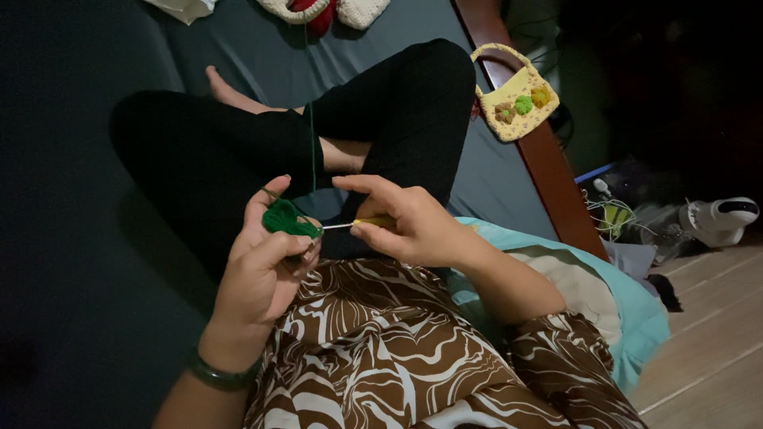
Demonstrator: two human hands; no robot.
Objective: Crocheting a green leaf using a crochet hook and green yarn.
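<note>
Dim bed; green crochet piece between grips.

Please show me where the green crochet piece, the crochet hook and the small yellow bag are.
green crochet piece (288,218): head view, middle of the green yarn patch.
crochet hook (338,226): head view, bare metal shaft.
small yellow bag (517,107): head view, front face of the bag.

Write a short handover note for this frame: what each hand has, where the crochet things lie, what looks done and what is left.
Left hand: pinches the small green crochet piece.
Right hand: grips the yellow-handled crochet hook, metal tip at the piece.
Green yarn strand runs up from the piece across the crossed legs; its ball is out of sight.
Done: a small green patch is worked. A yellow crocheted bag sits finished by the bed's wooden edge.
Left: the patch is small, hook at its edge.
</note>
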